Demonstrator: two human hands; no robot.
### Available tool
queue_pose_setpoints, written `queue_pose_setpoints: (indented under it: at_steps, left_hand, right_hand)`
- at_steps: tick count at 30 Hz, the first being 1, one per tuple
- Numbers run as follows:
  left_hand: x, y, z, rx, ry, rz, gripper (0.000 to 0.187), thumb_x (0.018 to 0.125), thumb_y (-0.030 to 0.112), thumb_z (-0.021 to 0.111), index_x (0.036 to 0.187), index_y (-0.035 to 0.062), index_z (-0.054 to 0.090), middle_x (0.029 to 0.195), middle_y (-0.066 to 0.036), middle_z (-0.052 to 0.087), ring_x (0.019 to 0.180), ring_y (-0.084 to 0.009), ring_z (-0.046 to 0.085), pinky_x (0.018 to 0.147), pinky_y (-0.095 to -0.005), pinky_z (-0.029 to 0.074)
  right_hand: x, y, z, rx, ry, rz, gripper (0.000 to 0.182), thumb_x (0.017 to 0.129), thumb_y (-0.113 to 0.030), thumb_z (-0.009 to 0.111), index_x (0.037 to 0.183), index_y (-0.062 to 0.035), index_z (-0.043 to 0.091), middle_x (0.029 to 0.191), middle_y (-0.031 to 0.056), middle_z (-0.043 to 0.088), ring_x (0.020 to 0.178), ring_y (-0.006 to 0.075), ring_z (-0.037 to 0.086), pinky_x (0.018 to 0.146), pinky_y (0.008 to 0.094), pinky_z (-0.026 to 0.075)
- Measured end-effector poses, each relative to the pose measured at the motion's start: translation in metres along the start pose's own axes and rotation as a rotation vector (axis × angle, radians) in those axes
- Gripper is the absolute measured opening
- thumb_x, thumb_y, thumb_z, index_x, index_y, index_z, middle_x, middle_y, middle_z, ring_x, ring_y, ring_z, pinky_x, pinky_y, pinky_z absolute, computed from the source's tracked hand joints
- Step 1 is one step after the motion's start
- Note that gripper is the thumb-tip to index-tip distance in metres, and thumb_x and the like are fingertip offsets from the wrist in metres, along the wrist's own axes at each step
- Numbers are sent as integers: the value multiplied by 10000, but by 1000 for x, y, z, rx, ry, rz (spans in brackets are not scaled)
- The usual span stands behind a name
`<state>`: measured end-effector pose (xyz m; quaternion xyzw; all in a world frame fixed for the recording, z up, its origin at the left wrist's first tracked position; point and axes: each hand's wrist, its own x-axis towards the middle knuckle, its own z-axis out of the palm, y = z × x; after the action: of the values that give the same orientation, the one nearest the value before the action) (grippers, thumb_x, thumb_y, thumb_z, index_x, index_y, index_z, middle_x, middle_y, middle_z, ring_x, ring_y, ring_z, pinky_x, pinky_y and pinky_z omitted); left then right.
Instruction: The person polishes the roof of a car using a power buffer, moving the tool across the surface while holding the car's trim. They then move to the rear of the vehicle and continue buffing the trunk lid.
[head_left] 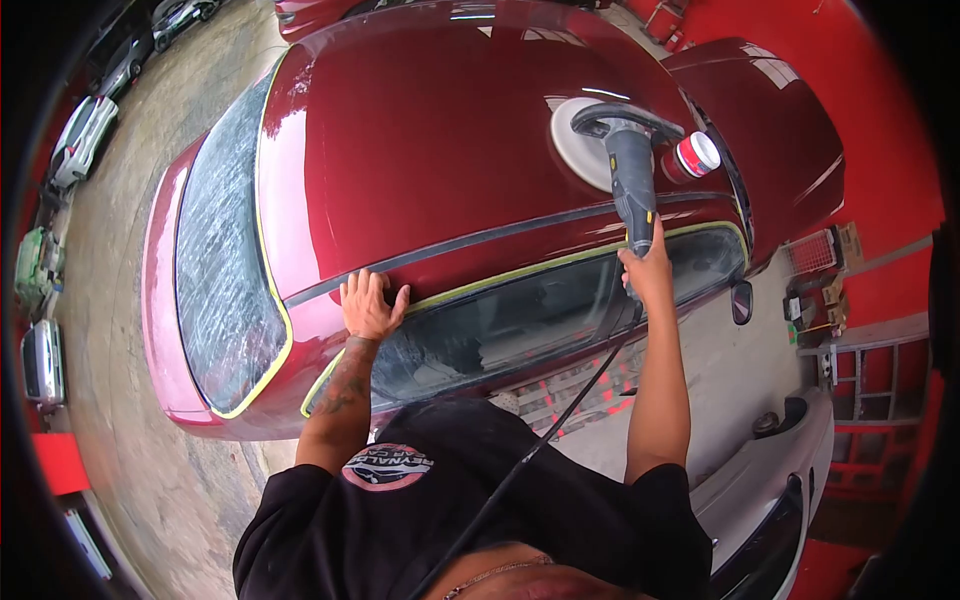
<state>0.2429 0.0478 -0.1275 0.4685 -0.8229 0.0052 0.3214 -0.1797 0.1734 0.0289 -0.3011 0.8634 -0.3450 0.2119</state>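
My right hand [648, 270] is wrapped round the rear grip of a car polisher [630, 165]. The polisher's white round pad [580, 145] rests on the dark red car roof [430, 130]. My left hand [372, 303] lies on the roof's side edge beside the black trim strip [450, 243], thumb apart and fingers loosely bent, with nothing held. Just right of the polisher head stands a white-lidded red jar [692, 157] on the roof. A black power cord [530, 455] runs from the tool across my shirt.
Yellow-green masking tape [275, 385] edges the windows. The rear windscreen [230, 250] has whitish smears. At lower right lies a grey bumper [765, 490], near a metal rack [870, 385]. Other cars, among them a white one [82, 140], stand along the left.
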Motion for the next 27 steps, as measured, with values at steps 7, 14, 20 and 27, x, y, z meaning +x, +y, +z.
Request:
queue_pose_setpoints:
  at_steps: [7,14,20,27]
  left_hand:
    - [3,3,-1,2,-2,-3,380,848,429,776,893,116,565,891,-75,526,893,-299,526,800,-437,391]
    - [0,0,-3,-18,-32,-30,390,847,449,776,881,118,572,902,-78,526,897,-297,529,799,-436,394]
    - [0,0,-3,-27,-39,-38,386,865,459,759,868,116,583,903,-77,527,885,-292,532,795,-427,400]
    - [-1,-1,-3,-18,-34,-35,390,850,459,771,873,115,590,889,-83,531,864,-292,535,778,-432,408]
  right_hand:
    - [-57,13,6,-7,-46,-43,963,892,-105,718,1685,-231,187,939,164,712,581,198,653,560,375,549]
    - [-84,-23,54,-153,-214,-193,986,872,-168,734,1681,-233,174,1169,325,706,1079,500,697,916,523,557]
    - [-94,-66,108,-161,-354,-510,1012,879,-117,750,1682,-236,146,1049,347,714,1025,523,695,865,558,557]
    - [-86,-139,171,-274,-569,-635,973,872,-144,751,1670,-221,199,905,345,696,937,536,693,821,557,543]
